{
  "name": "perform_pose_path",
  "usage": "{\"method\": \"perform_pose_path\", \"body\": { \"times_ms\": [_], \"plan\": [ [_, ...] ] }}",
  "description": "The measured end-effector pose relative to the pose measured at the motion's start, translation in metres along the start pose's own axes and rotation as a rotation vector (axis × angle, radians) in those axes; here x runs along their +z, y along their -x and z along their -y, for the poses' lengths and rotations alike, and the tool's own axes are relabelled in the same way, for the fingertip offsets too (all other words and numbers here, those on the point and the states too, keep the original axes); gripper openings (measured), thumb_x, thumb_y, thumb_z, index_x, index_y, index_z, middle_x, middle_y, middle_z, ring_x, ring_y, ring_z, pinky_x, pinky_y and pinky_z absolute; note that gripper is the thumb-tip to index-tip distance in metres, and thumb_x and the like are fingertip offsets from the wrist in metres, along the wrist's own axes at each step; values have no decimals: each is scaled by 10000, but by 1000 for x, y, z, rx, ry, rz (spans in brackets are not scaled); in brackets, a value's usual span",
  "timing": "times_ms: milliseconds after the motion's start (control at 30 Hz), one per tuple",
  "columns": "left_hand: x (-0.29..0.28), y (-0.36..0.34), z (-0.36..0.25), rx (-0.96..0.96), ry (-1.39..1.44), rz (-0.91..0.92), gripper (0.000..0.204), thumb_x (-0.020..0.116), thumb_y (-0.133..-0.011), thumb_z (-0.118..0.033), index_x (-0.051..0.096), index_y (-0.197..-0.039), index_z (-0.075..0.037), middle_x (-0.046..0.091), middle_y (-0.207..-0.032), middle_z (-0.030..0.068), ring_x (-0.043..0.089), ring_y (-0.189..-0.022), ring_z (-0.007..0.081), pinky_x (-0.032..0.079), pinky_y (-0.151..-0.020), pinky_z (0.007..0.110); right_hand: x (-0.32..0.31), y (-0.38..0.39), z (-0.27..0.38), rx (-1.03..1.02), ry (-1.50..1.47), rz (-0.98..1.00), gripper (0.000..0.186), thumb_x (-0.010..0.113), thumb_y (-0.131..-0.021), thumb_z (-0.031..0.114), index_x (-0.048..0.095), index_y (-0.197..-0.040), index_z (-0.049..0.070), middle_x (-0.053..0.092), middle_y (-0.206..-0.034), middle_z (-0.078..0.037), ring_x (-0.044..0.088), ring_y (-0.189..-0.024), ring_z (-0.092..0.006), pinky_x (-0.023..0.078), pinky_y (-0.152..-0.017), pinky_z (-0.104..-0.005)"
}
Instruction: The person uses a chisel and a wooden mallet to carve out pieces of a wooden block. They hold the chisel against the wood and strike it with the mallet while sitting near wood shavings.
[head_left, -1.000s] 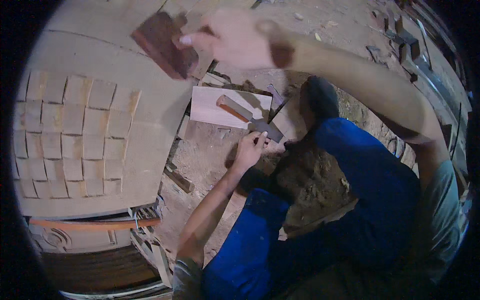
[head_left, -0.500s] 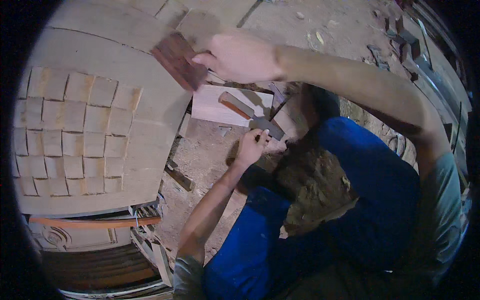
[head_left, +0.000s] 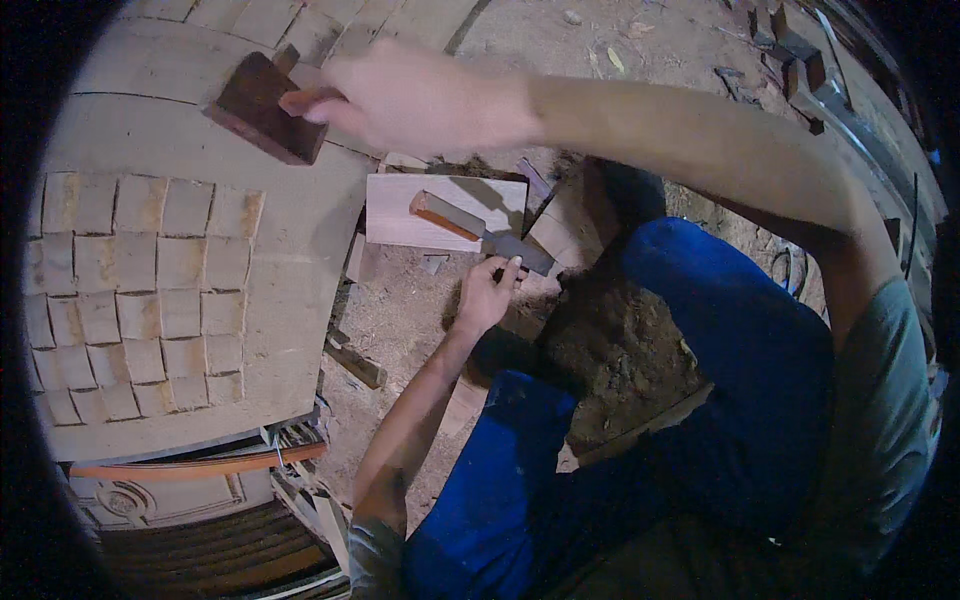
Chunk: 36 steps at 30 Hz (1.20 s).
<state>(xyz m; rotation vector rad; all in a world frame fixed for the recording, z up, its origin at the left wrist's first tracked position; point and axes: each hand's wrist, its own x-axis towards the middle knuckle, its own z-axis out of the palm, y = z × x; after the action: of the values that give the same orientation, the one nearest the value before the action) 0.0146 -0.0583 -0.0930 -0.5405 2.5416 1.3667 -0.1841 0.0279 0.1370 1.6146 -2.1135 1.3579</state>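
My right hand [head_left: 420, 105] is closed round the handle of a reddish-brown wooden mallet [head_left: 268, 112], raised at the upper left above a large pale panel. The grip itself is mostly hidden behind my fingers. Lower down, my left hand [head_left: 487, 292] pinches the dark, broad blade of a chisel [head_left: 448, 216] between thumb and fingers. The chisel's brown handle slants up to the left over a small pale board [head_left: 392, 212], and a shadow falls on that board. Whether the blade's edge touches anything, I cannot tell.
Rows of raised squares in a woven pattern cover part of the large wooden panel [head_left: 300, 310] on the left. Below it are carved wooden pieces [head_left: 170, 490]. Dark blocks [head_left: 800, 60] sit at the upper right. Wood scraps [head_left: 357, 362] lie on the dusty ground.
My right hand and the mallet have swung left and up, away from the chisel. My left hand keeps its pinch on the chisel; the whole view has shifted slightly.
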Motion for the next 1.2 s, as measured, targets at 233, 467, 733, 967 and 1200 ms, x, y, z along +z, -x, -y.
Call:
{"method": "perform_pose_path", "body": {
  "times_ms": [233,467,733,967,1200],
  "plan": [
    [0,0,-6,-19,26,-1,320,561,-957,-268,678,-859,14,699,-780,130,651,-666,186,509,-664,328,2,24,-8,-25,33,320,347,503,-942,230,648,-806,-54,607,-650,-255,633,-662,-418,523,-622,-473],
    [-1,1,0,7,-55,11,334,550,-965,-261,670,-860,33,699,-769,121,658,-667,176,518,-649,327,0,9,-1,-161,193,467,288,540,-899,208,650,-819,-46,609,-648,-251,630,-639,-419,523,-593,-477],
    [3,0,0,33,54,-31,325,559,-960,-244,666,-822,30,692,-756,119,650,-661,153,510,-621,307,5,8,8,-157,109,437,232,574,-802,153,673,-731,-44,630,-668,-245,641,-657,-416,531,-609,-465],
    [5,-3,5,29,88,3,321,557,-963,-246,666,-841,30,694,-766,116,648,-654,148,510,-629,296,-1,5,4,-77,60,295,270,574,-797,188,668,-712,-50,627,-667,-255,652,-673,-406,526,-640,-468],
    [8,-3,5,10,106,26,329,545,-971,-257,658,-872,36,693,-772,111,646,-661,144,510,-637,281,-2,7,2,133,67,354,346,531,-908,255,683,-812,-41,622,-677,-262,650,-685,-413,524,-663,-485]
  ]
}}
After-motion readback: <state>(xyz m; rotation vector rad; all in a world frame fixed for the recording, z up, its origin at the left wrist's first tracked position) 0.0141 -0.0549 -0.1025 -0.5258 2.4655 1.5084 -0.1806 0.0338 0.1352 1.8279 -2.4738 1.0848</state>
